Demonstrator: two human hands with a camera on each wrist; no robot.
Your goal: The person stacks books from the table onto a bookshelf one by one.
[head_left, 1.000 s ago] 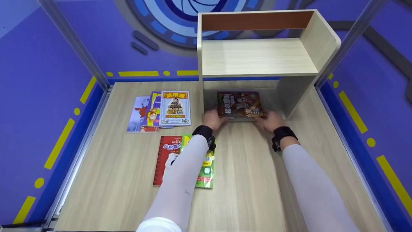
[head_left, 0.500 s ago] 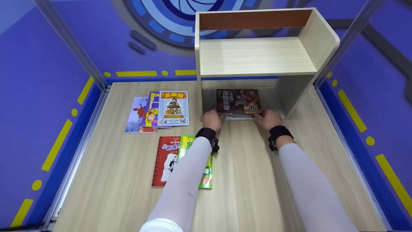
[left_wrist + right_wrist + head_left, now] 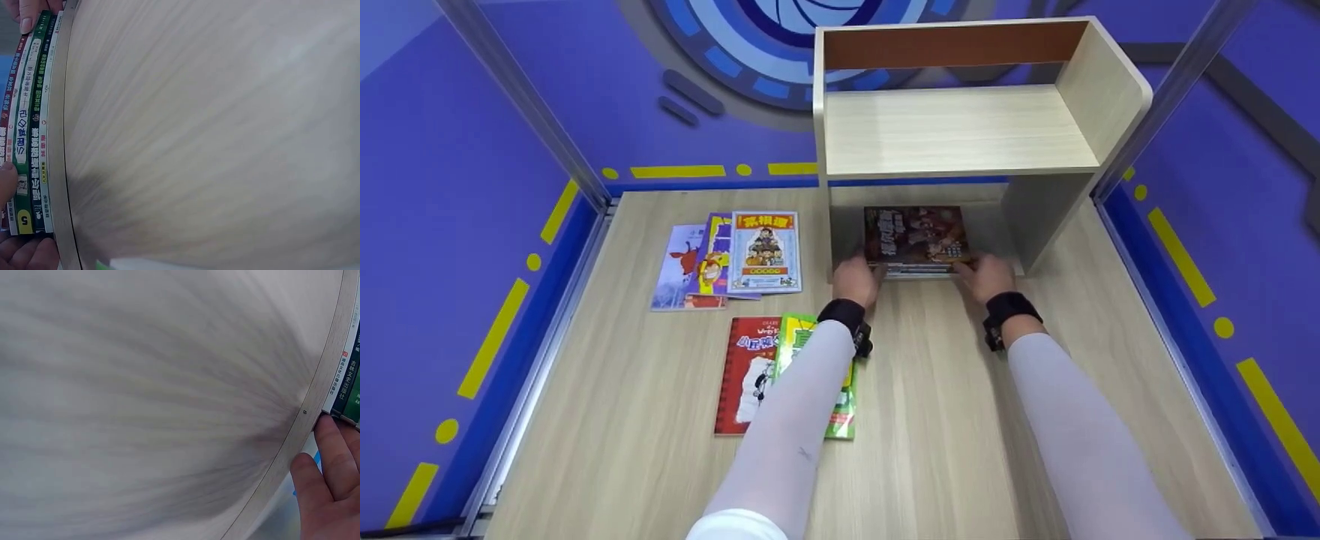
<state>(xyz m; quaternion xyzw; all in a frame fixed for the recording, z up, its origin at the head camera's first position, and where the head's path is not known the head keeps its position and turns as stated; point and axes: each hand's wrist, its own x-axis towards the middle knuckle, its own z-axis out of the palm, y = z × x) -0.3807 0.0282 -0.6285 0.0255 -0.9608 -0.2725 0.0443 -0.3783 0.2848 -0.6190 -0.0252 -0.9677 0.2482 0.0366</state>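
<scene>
A stack of books lies flat in the lower compartment of a small wooden bookshelf, its top cover dark brown with cartoon figures. The spines face outward, and several show in the left wrist view, one of them green with a yellow patch. At the stack's left end the left hand grips it, thumb on the spines and fingers against the end. Holding the opposite end is the right hand; its fingers touch the books' edge by the shelf board.
Three overlapping books, the uppermost a white-and-blue one, lie on the table left of the bookshelf. Nearer, a red book and a green one overlap, partly covered by the left sleeve. The bookshelf's upper board is above the hands.
Over the last second the stack has slid slightly back and left in the lower compartment, and its spines show more. Both hands moved with it; since half a second ago they have hardly moved.
</scene>
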